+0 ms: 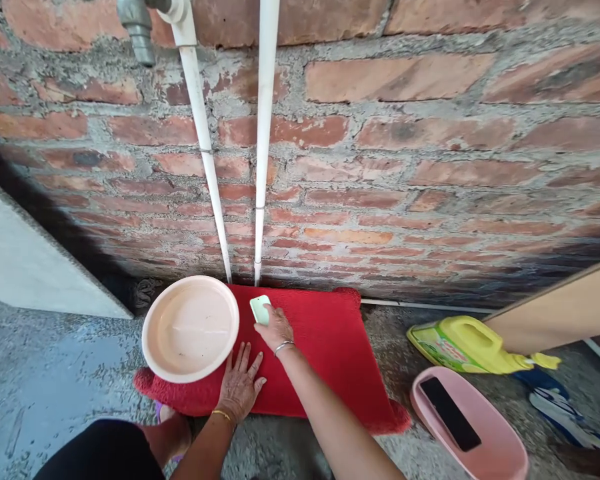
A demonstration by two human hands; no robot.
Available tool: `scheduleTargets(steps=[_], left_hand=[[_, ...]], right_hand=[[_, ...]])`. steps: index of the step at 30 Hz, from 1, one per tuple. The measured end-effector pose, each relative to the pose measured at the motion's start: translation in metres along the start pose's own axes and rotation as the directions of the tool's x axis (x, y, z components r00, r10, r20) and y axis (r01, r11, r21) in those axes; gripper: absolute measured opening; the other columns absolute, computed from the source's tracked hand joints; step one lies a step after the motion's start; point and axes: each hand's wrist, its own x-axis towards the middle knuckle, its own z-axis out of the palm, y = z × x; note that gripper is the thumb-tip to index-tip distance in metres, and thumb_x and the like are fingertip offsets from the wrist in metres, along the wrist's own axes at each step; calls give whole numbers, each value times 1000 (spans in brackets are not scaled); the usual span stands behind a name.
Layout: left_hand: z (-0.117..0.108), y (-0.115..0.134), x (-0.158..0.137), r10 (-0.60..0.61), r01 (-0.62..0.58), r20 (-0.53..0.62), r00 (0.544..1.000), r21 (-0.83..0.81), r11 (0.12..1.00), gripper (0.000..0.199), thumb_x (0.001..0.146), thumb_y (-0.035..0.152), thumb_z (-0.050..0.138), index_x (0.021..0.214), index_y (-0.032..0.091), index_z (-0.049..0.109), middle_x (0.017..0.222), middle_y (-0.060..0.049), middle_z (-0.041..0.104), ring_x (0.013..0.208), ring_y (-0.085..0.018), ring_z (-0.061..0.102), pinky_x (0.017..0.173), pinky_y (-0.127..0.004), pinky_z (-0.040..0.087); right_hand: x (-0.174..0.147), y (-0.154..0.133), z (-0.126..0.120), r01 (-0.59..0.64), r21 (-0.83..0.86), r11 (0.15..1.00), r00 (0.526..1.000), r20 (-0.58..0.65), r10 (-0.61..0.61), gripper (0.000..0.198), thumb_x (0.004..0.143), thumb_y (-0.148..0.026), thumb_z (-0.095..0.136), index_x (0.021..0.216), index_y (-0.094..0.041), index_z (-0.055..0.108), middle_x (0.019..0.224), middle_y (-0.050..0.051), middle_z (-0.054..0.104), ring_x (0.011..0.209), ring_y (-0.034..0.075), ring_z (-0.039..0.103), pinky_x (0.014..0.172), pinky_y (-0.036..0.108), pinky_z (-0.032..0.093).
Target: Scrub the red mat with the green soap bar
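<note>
A red plush-edged cushion cover [325, 347] is spread flat at the foot of the brick wall. My left hand [239, 385] lies palm down on its near left part, fingers spread, beside a pale pink basin [193, 330]. The basin stands over the left end of the red fabric and seems to hold a little water. In my right hand [279, 331] is a pale green scrub brush [261, 309], pressed against the fabric right of the basin. Its underside is hidden.
White pipes [263, 167] and a metal tap [139, 33] run along the brick wall [400, 140]. To the right are a yellow detergent jug [460, 343], a pink stool [505, 433] with a black phone [450, 413] on it, and blue-and-white slippers [560, 413]. A pale slab [40, 247] leans at left.
</note>
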Motion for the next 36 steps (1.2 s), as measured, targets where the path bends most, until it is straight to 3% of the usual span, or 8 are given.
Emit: scheduleTargets(steps=[3,6,11,14,21,25,31,36], left_hand=[[6,1,-1,-10,10,39,999,-10,1000,55,90,49,46,143,34,40,147,-9,45,137,-29,38,111,-54,27],[6,2,-2,-24,26,73,997,-30,999,57,90,48,46,145,35,36,149,-9,42,138,-29,36,111,-54,28],[-1,3,0,-37,50,156,987,-77,996,58,90,48,46,146,36,33,153,-9,37,140,-30,33,112,-56,26],[-2,3,0,-39,57,188,981,-91,994,59,90,48,47,146,36,33,153,-8,35,141,-30,31,112,-56,26],[1,3,-1,-49,60,154,987,-70,996,56,90,48,46,144,36,36,151,-7,40,139,-30,34,112,-55,25],[0,4,-1,-47,56,132,990,-69,996,57,90,47,46,145,35,36,151,-7,40,139,-30,34,112,-54,25],[0,6,-2,-57,67,127,990,-72,995,56,90,48,47,144,36,38,150,-8,41,139,-30,35,112,-53,27],[3,5,-3,-47,56,122,991,-70,996,56,89,46,49,143,36,39,150,-7,41,139,-30,35,112,-53,27]], right_hand=[[17,-26,14,96,-54,994,994,52,-93,60,75,-36,62,133,-30,49,121,8,54,108,23,56,88,31,40],[26,-19,13,152,-120,981,985,106,-139,59,74,-35,63,131,-30,50,122,9,53,109,24,55,88,32,40],[27,35,-18,-105,-182,978,994,1,107,60,79,-38,58,137,-30,46,121,9,54,106,24,57,88,33,41],[27,39,-22,-186,-154,970,982,-72,177,60,81,-41,54,139,-27,43,121,11,54,107,25,57,88,33,42],[32,-25,6,146,-109,983,987,79,-138,57,75,-35,62,131,-30,51,123,8,54,108,24,55,90,33,40],[31,20,-14,59,-145,988,997,59,-51,59,75,-34,62,132,-28,52,122,9,55,107,23,56,91,31,40],[38,125,-64,-315,-128,940,946,-125,300,58,80,-42,56,135,-24,50,116,10,59,103,23,60,90,32,43],[73,91,-76,-146,-123,982,988,-71,138,52,83,-45,52,130,-25,55,115,9,61,104,21,60,90,30,43]])
